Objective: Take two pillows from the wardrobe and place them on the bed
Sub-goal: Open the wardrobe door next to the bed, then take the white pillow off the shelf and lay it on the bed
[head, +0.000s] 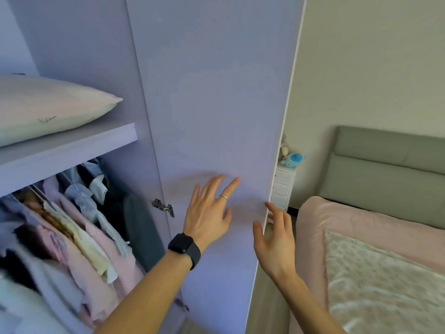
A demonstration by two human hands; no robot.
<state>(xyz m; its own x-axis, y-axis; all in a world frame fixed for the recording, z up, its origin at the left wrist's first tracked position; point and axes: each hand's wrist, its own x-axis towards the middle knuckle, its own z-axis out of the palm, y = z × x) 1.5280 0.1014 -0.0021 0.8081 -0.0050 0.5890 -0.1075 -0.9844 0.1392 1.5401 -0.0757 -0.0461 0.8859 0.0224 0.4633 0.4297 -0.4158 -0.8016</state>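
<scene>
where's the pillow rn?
Head view, upper left: the pillow lies on the wardrobe shelf, above the hanging clothes and left of the open door.

home bedroom | wardrobe with hanging clothes | bed

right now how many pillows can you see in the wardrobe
1: a pale pillow lies on the wardrobe shelf above the hanging clothes. Another may be hidden past the picture's left edge.
</scene>
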